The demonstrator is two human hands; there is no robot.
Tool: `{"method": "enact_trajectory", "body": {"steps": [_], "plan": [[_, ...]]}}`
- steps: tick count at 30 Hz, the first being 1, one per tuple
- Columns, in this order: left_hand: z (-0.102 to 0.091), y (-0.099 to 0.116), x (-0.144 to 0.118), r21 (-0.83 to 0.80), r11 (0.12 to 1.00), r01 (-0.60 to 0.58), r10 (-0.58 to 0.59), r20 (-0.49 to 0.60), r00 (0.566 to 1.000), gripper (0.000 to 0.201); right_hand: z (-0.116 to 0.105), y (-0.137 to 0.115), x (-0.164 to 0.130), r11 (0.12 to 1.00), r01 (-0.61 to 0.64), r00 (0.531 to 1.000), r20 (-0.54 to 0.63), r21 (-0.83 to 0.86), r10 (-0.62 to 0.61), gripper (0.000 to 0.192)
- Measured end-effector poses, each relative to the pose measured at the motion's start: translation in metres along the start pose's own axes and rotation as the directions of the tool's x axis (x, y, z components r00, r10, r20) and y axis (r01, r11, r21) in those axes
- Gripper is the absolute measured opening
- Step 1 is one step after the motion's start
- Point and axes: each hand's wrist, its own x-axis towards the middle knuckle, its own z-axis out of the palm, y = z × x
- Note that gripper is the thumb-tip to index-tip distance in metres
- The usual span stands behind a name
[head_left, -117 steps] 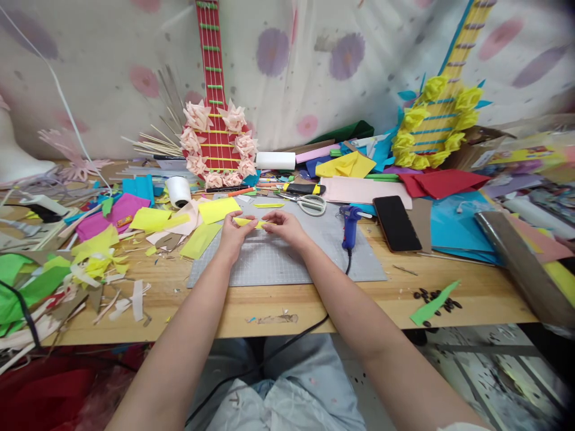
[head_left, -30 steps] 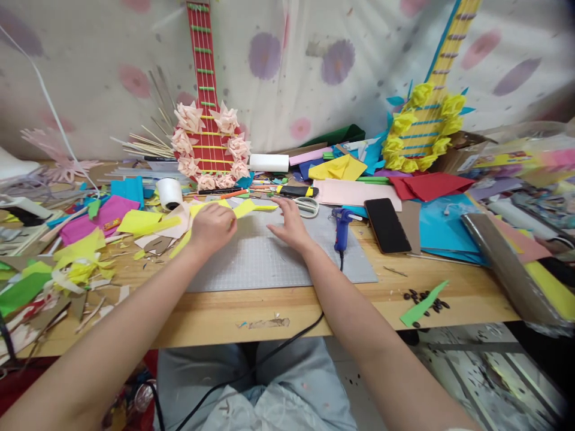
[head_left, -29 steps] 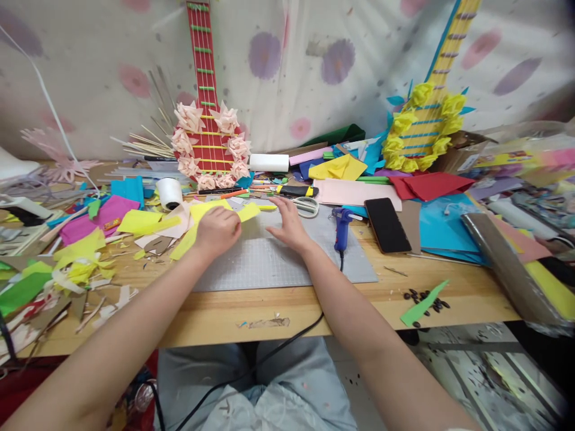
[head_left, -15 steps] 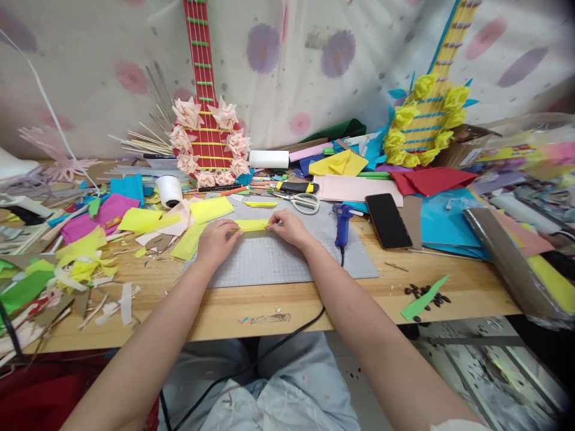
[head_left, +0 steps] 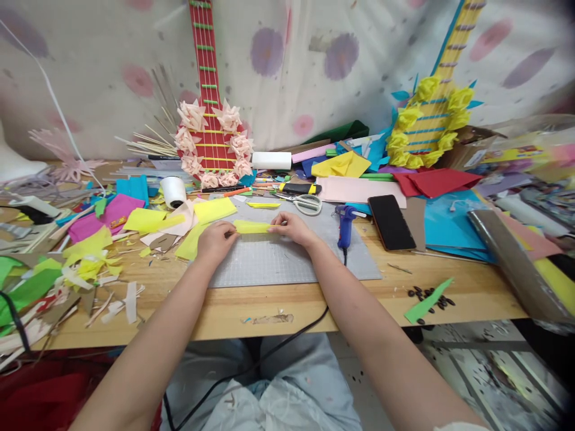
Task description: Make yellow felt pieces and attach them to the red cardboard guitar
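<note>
A strip of yellow crepe paper (head_left: 251,227) is stretched level between my two hands, over the grey cutting mat (head_left: 269,266). My left hand (head_left: 217,242) pinches its left end, and my right hand (head_left: 290,227) pinches the right end between thumb and fingers. Just beyond the strip lies a thin folded yellow piece (head_left: 263,205). Scissors (head_left: 308,204) rest behind my right hand, and a blue hot glue gun (head_left: 345,226) lies to the right on the mat. More yellow paper (head_left: 214,209) sits beside my left hand.
A red paper guitar with pink flowers (head_left: 213,140) and a yellow one with yellow flowers (head_left: 426,123) lean at the back. A phone (head_left: 392,222) lies right of the glue gun. Paper scraps (head_left: 90,251) cover the left side. A black cord (head_left: 287,338) hangs over the front edge.
The yellow strip is still held at both ends, and its lower edge looks slightly changed. Both hands stay almost in place; the whole view has shifted slightly.
</note>
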Motion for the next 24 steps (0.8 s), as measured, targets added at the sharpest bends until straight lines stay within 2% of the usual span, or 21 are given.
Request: {"method": "enact_trajectory", "body": {"steps": [2,4,5,6,8,9,10,11,12,14,16,18,20,22,24], "plan": [[-0.005,-0.004,0.002,-0.022,0.998,0.051,-0.052,-0.074,0.996,0.009,-0.003,-0.001,0.0,0.993,-0.002,0.999,-0.053,0.122,0.008,0.036],[-0.014,-0.011,0.004,-0.034,0.993,0.109,-0.114,-0.265,0.958,0.011,-0.007,-0.001,0.001,0.972,-0.007,0.985,-0.164,0.235,0.047,0.038],[-0.019,-0.016,0.004,-0.028,0.991,0.133,-0.134,-0.388,0.912,0.012,-0.008,-0.001,0.003,0.957,-0.004,0.969,-0.234,0.289,0.075,0.04],[-0.025,-0.021,0.005,-0.012,0.987,0.159,-0.142,-0.514,0.846,0.013,-0.01,0.0,0.004,0.942,0.006,0.947,-0.304,0.335,0.102,0.04],[-0.035,-0.03,0.004,0.037,0.98,0.194,-0.119,-0.671,0.732,0.015,-0.012,0.0,0.007,0.917,0.058,0.898,-0.422,0.395,0.125,0.04],[-0.039,-0.034,0.004,0.057,0.976,0.211,-0.11,-0.709,0.697,0.015,-0.013,0.001,0.008,0.911,0.09,0.881,-0.459,0.403,0.116,0.039],[-0.041,-0.037,0.003,0.08,0.973,0.218,-0.095,-0.72,0.687,0.015,-0.013,0.0,0.009,0.91,0.122,0.87,-0.483,0.395,0.093,0.036],[-0.041,-0.038,0.003,0.103,0.97,0.222,-0.08,-0.723,0.686,0.016,-0.013,0.0,0.009,0.918,0.149,0.867,-0.496,0.367,0.057,0.033],[-0.04,-0.039,0.003,0.132,0.968,0.215,-0.061,-0.705,0.707,0.015,-0.012,-0.001,0.009,0.934,0.171,0.866,-0.5,0.314,0.009,0.029],[-0.034,-0.038,0.005,0.191,0.964,0.187,-0.026,-0.63,0.776,0.013,-0.008,-0.003,0.006,0.969,0.198,0.881,-0.46,0.147,-0.11,0.019],[-0.025,-0.037,0.008,0.238,0.958,0.16,-0.017,-0.511,0.859,0.011,-0.002,-0.005,0.002,0.977,0.207,0.921,-0.326,-0.052,-0.213,0.009],[-0.018,-0.036,0.01,0.261,0.952,0.161,-0.045,-0.399,0.916,0.007,0.003,-0.007,-0.002,0.958,0.203,0.962,-0.142,-0.204,-0.234,0.004],[-0.015,-0.033,0.01,0.252,0.947,0.199,-0.101,-0.355,0.929,0.005,0.008,-0.008,-0.006,0.942,0.177,0.983,-0.001,-0.286,-0.185,0.005],[-0.015,-0.026,0.008,0.223,0.948,0.229,-0.132,-0.378,0.916,0.026,0.01,-0.008,-0.007,0.942,0.146,0.989,0.048,-0.303,-0.138,0.005],[-0.016,-0.015,0.004,0.2,0.961,0.192,-0.099,-0.4,0.911,0.046,0.01,-0.007,-0.006,0.951,0.123,0.992,0.037,-0.282,-0.118,0.004]]}}
